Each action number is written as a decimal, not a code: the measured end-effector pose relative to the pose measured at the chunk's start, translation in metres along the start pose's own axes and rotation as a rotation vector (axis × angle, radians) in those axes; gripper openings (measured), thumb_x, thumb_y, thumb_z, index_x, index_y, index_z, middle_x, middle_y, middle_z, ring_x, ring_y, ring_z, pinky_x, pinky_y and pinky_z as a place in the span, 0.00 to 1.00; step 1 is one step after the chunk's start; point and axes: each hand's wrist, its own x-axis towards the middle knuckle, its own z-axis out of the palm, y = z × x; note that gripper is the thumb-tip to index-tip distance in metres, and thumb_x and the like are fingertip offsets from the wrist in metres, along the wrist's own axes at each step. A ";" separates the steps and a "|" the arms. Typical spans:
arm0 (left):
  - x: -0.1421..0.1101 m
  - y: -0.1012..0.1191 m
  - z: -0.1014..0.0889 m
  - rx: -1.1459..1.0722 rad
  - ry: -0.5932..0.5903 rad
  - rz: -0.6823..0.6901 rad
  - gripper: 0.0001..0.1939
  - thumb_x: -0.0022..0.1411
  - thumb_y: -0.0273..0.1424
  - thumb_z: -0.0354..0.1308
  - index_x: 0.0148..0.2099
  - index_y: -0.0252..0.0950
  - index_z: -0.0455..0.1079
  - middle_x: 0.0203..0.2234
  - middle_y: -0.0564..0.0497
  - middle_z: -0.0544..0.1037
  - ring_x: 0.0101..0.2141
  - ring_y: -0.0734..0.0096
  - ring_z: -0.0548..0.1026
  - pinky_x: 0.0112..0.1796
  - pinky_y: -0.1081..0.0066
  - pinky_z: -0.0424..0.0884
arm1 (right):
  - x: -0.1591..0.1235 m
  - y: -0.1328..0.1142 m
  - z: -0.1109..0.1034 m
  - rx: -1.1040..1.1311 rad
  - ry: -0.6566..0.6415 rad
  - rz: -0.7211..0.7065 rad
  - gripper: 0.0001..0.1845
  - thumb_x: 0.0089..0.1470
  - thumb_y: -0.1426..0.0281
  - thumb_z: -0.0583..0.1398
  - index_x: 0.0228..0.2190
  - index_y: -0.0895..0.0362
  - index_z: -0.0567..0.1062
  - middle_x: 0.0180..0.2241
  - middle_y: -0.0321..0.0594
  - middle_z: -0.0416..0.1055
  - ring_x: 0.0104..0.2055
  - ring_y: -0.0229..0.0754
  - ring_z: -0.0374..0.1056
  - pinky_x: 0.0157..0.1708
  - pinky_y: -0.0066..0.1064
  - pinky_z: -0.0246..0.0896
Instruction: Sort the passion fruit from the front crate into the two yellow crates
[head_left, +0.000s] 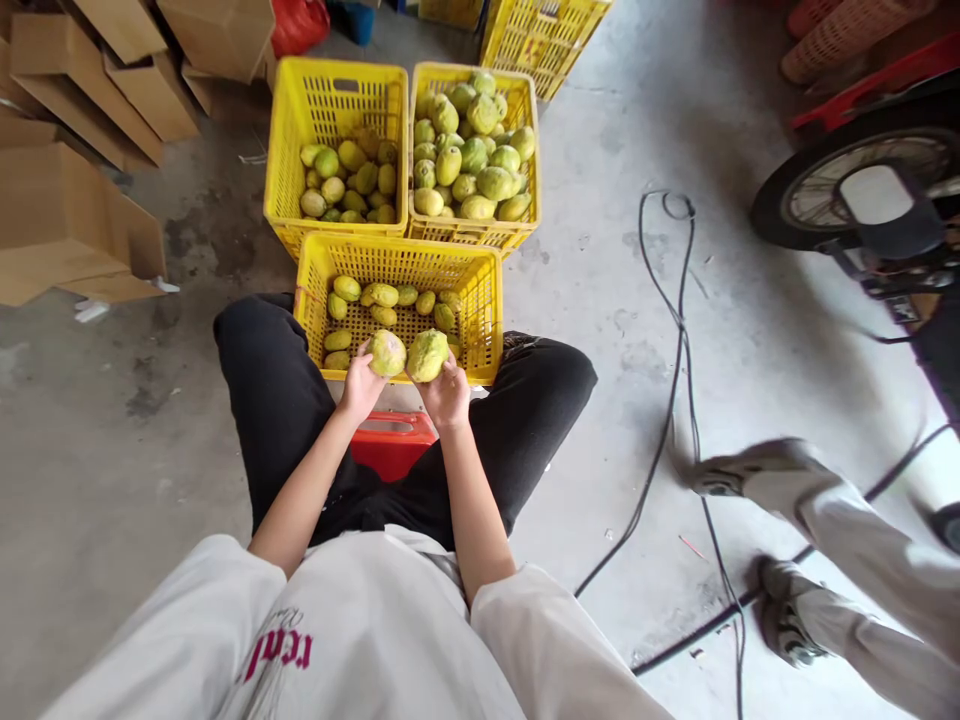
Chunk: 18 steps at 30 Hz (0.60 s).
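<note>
Two rounded, yellow-green fruits are held side by side over the near edge of the front crate [482, 300]: the left fruit [388, 354] has a pale patch, and the right fruit [427, 356] looks bumpy. The fingers of the left hand [361, 385] curl around the left fruit, and those of the right hand [448, 392] curl around the right fruit.

In the front crate, smaller loose fruits [384, 295] lie scattered on its slatted bottom. Directly beyond the front crate stand two more yellow crates: the back left crate [300, 120], partly filled, and the back right crate [476, 235], heaped with fruit. Further beyond is a yellow crate stack [540, 40].

A red plastic piece [390, 455] shows on the near side of the front crate, between the person's black-trousered legs. The grey floor [585, 300] around the front crate is stained and scuffed. Open cardboard boxes [60, 200] crowd the area to its left. Well to its right, black cables [682, 330] loop across the floor, with a motorbike wheel [772, 210] beyond them and another person's legs [862, 520] on the near side.
</note>
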 end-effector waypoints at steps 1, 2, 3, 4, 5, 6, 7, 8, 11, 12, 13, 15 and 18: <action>0.001 0.000 -0.001 -0.011 -0.004 0.003 0.11 0.61 0.29 0.64 0.46 0.43 0.73 0.47 0.49 0.86 0.64 0.53 0.82 0.66 0.56 0.78 | 0.000 0.001 0.000 -0.005 -0.005 -0.004 0.15 0.56 0.63 0.66 0.47 0.45 0.81 0.54 0.37 0.86 0.69 0.54 0.76 0.70 0.55 0.75; 0.002 -0.001 -0.001 -0.011 -0.013 0.008 0.11 0.61 0.30 0.64 0.47 0.43 0.73 0.47 0.49 0.86 0.64 0.53 0.81 0.67 0.56 0.78 | 0.001 0.001 0.000 -0.008 -0.007 -0.010 0.14 0.56 0.62 0.67 0.45 0.46 0.82 0.53 0.39 0.86 0.69 0.55 0.76 0.71 0.54 0.75; 0.003 -0.002 -0.002 -0.001 -0.027 0.014 0.11 0.61 0.30 0.66 0.47 0.43 0.73 0.48 0.49 0.86 0.65 0.53 0.81 0.67 0.56 0.77 | 0.001 0.002 0.000 -0.009 -0.006 -0.017 0.13 0.56 0.61 0.68 0.44 0.46 0.82 0.52 0.39 0.87 0.70 0.55 0.76 0.70 0.54 0.75; 0.003 -0.003 -0.004 0.017 -0.041 0.022 0.12 0.61 0.31 0.68 0.47 0.43 0.73 0.49 0.49 0.86 0.66 0.53 0.80 0.67 0.56 0.77 | 0.002 0.003 -0.001 -0.009 -0.003 -0.024 0.13 0.56 0.60 0.69 0.44 0.47 0.82 0.51 0.40 0.87 0.69 0.56 0.76 0.70 0.54 0.76; 0.004 -0.004 -0.005 0.038 -0.056 0.032 0.14 0.61 0.32 0.71 0.48 0.43 0.73 0.49 0.49 0.86 0.66 0.53 0.80 0.67 0.56 0.76 | 0.002 0.003 -0.001 -0.011 0.001 -0.031 0.14 0.56 0.60 0.70 0.45 0.47 0.82 0.51 0.40 0.87 0.68 0.56 0.76 0.69 0.54 0.77; 0.004 -0.005 -0.006 0.061 -0.070 0.041 0.17 0.60 0.33 0.74 0.49 0.44 0.73 0.50 0.49 0.86 0.67 0.53 0.79 0.66 0.56 0.76 | 0.002 0.004 -0.002 -0.015 0.003 -0.039 0.16 0.56 0.60 0.71 0.46 0.47 0.82 0.50 0.40 0.87 0.68 0.55 0.77 0.69 0.53 0.78; 0.003 -0.006 -0.007 0.084 -0.084 0.049 0.20 0.59 0.35 0.77 0.49 0.44 0.74 0.50 0.50 0.86 0.67 0.53 0.80 0.66 0.56 0.77 | 0.002 0.004 -0.003 -0.023 0.003 -0.047 0.18 0.56 0.60 0.72 0.48 0.46 0.81 0.51 0.39 0.86 0.67 0.54 0.77 0.68 0.52 0.79; 0.003 -0.008 -0.008 0.105 -0.099 0.052 0.23 0.56 0.36 0.80 0.50 0.44 0.74 0.48 0.50 0.86 0.66 0.53 0.80 0.65 0.57 0.77 | 0.002 0.003 -0.004 -0.033 0.002 -0.054 0.19 0.57 0.60 0.72 0.50 0.46 0.80 0.52 0.37 0.86 0.66 0.53 0.78 0.67 0.51 0.79; 0.000 -0.011 -0.009 0.144 -0.145 0.032 0.28 0.51 0.39 0.85 0.48 0.43 0.75 0.43 0.50 0.85 0.60 0.52 0.84 0.61 0.59 0.80 | 0.000 0.003 -0.006 -0.072 -0.004 -0.054 0.19 0.62 0.62 0.70 0.54 0.43 0.78 0.54 0.33 0.84 0.65 0.49 0.78 0.66 0.48 0.80; -0.001 -0.011 -0.009 0.147 -0.155 0.025 0.28 0.51 0.40 0.86 0.47 0.42 0.75 0.42 0.50 0.85 0.59 0.53 0.85 0.61 0.60 0.80 | 0.000 0.002 -0.006 -0.082 -0.006 -0.052 0.19 0.62 0.62 0.70 0.54 0.43 0.77 0.54 0.33 0.84 0.64 0.49 0.78 0.66 0.47 0.80; -0.001 -0.012 -0.008 0.146 -0.160 0.020 0.28 0.51 0.40 0.85 0.47 0.42 0.74 0.42 0.50 0.85 0.57 0.54 0.85 0.60 0.60 0.80 | 0.000 0.002 -0.007 -0.088 -0.005 -0.050 0.20 0.61 0.62 0.70 0.54 0.42 0.77 0.54 0.33 0.83 0.63 0.48 0.79 0.65 0.47 0.81; -0.002 -0.011 -0.006 0.137 -0.145 0.021 0.26 0.54 0.39 0.84 0.47 0.42 0.74 0.42 0.50 0.85 0.56 0.55 0.85 0.61 0.59 0.80 | 0.000 0.003 -0.006 -0.098 -0.003 -0.055 0.24 0.57 0.62 0.73 0.54 0.42 0.76 0.54 0.33 0.83 0.61 0.49 0.80 0.63 0.47 0.83; -0.003 -0.008 -0.003 0.121 -0.093 0.009 0.21 0.59 0.36 0.80 0.48 0.41 0.74 0.43 0.49 0.85 0.59 0.54 0.84 0.63 0.57 0.80 | 0.002 0.003 -0.004 -0.099 0.011 -0.056 0.24 0.55 0.59 0.75 0.51 0.41 0.76 0.54 0.35 0.83 0.62 0.51 0.80 0.60 0.48 0.85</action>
